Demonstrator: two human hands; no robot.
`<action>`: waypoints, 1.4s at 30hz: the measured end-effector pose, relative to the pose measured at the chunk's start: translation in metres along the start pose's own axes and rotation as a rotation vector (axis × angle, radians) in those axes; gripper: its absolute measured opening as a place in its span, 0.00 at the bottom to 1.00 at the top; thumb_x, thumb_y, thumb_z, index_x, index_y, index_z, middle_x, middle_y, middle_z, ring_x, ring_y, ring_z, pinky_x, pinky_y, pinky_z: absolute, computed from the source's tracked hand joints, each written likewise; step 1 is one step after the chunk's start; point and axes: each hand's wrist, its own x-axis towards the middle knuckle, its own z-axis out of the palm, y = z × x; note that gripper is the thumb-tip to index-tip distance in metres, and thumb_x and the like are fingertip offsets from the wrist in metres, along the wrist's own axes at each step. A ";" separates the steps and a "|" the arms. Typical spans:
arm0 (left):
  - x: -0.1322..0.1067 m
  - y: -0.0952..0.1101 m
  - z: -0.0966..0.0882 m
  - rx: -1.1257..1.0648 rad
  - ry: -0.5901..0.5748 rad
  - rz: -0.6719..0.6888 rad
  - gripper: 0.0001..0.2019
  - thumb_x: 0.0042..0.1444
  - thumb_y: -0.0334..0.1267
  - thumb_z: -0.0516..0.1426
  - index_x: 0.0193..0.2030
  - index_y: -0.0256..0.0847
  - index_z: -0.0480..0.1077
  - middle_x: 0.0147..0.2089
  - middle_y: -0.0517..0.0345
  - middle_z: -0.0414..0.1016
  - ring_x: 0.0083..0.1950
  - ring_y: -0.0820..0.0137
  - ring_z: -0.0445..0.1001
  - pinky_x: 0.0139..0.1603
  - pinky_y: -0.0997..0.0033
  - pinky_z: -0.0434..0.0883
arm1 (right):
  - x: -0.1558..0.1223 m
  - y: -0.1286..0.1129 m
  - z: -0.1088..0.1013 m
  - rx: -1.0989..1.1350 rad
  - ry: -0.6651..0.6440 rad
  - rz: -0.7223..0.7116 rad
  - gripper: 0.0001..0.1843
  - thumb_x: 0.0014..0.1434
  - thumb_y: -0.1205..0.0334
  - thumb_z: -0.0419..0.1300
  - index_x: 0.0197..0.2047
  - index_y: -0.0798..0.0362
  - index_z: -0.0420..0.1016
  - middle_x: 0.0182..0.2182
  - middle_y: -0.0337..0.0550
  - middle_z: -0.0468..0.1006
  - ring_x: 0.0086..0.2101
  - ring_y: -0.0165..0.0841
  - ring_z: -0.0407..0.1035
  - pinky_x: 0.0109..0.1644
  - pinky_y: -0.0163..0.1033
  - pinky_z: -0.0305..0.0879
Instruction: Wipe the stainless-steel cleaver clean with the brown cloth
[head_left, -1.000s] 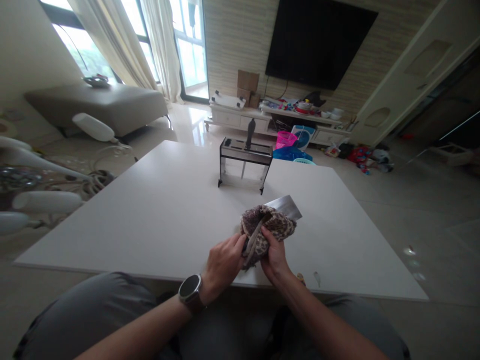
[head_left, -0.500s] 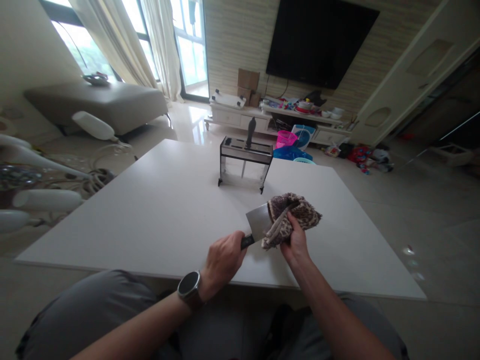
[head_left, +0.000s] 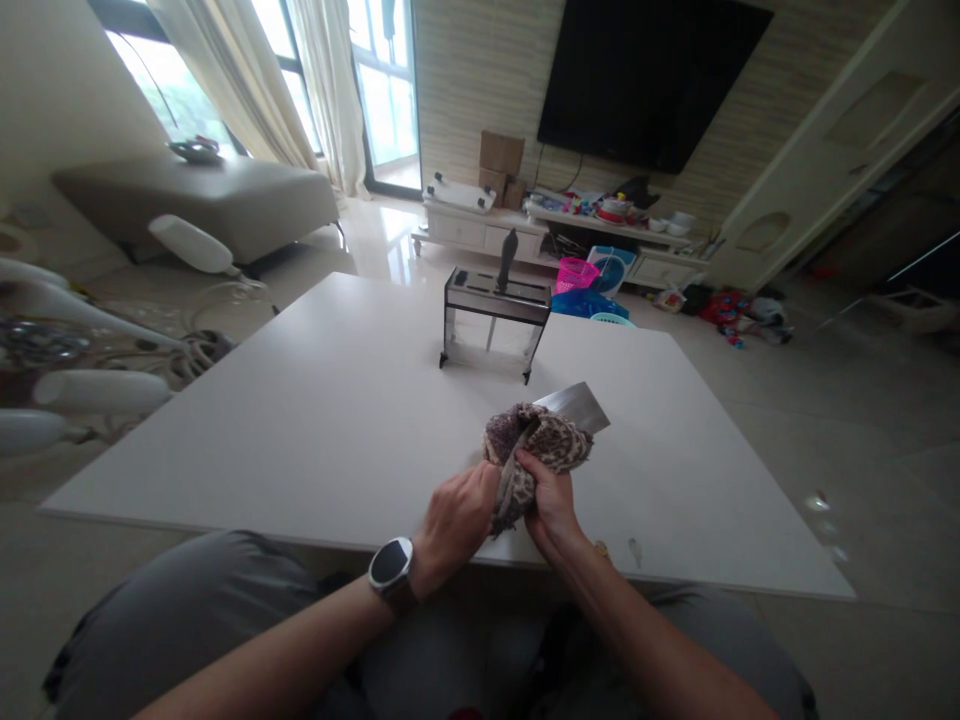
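A broad steel cleaver (head_left: 577, 404) is held over the front of the white table (head_left: 360, 400). My left hand (head_left: 459, 515) is closed at its handle end; the handle itself is hidden behind the fingers and cloth. A brown leopard-patterned cloth (head_left: 551, 440) wraps around the blade near the handle, leaving the far part of the blade bare to the right. My right hand (head_left: 549, 498) grips the cloth around the blade, thumb on top. Beyond them stands a clear-sided knife block (head_left: 495, 290) with one black-handled knife (head_left: 508, 262) upright in it.
Two small items, one a pale clip-like piece (head_left: 635, 550), lie near the table's front edge by my right forearm. A white-shaded lamp (head_left: 105, 392) is close on the left. Past the table are a pink basket (head_left: 576, 273) and a low TV cabinet (head_left: 457, 228).
The cloth and my right hand have moved left along the blade towards the handle. The blade's far end now shows to the right of the cloth.
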 end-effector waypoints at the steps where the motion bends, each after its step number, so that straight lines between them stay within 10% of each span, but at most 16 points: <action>1: 0.001 0.000 -0.001 -0.004 -0.007 -0.007 0.12 0.53 0.21 0.51 0.36 0.43 0.61 0.31 0.58 0.73 0.32 0.65 0.72 0.32 0.68 0.62 | 0.002 -0.002 0.000 -0.008 0.001 0.001 0.25 0.35 0.69 0.75 0.40 0.58 0.79 0.35 0.43 0.84 0.33 0.36 0.78 0.40 0.40 0.76; 20: 0.003 -0.008 -0.031 -0.012 0.024 -0.006 0.06 0.61 0.27 0.52 0.36 0.42 0.63 0.32 0.57 0.73 0.33 0.65 0.72 0.33 0.67 0.61 | -0.020 -0.006 0.027 -0.088 -0.022 -0.103 0.23 0.34 0.70 0.75 0.38 0.58 0.80 0.34 0.42 0.84 0.31 0.35 0.78 0.37 0.38 0.76; 28: 0.013 -0.036 -0.054 -0.133 0.103 -0.150 0.04 0.65 0.34 0.52 0.38 0.42 0.64 0.33 0.55 0.74 0.35 0.65 0.73 0.34 0.68 0.62 | 0.002 -0.057 0.021 -0.098 0.073 -0.222 0.22 0.35 0.70 0.74 0.37 0.57 0.79 0.30 0.40 0.84 0.28 0.35 0.77 0.34 0.39 0.76; 37: 0.035 -0.068 -0.080 -1.653 0.264 -0.546 0.16 0.58 0.49 0.59 0.36 0.43 0.56 0.28 0.66 0.69 0.17 0.80 0.59 0.16 0.80 0.54 | 0.024 -0.108 -0.013 0.088 -0.184 -0.047 0.17 0.49 0.51 0.66 0.42 0.49 0.80 0.36 0.43 0.84 0.42 0.43 0.78 0.51 0.54 0.73; 42: 0.029 -0.065 -0.087 -1.938 0.144 -0.530 0.14 0.58 0.45 0.61 0.40 0.39 0.62 0.27 0.66 0.66 0.17 0.83 0.57 0.13 0.84 0.54 | 0.021 -0.094 -0.013 0.055 -0.206 -0.001 0.20 0.44 0.47 0.68 0.38 0.48 0.80 0.36 0.45 0.84 0.43 0.46 0.78 0.49 0.56 0.72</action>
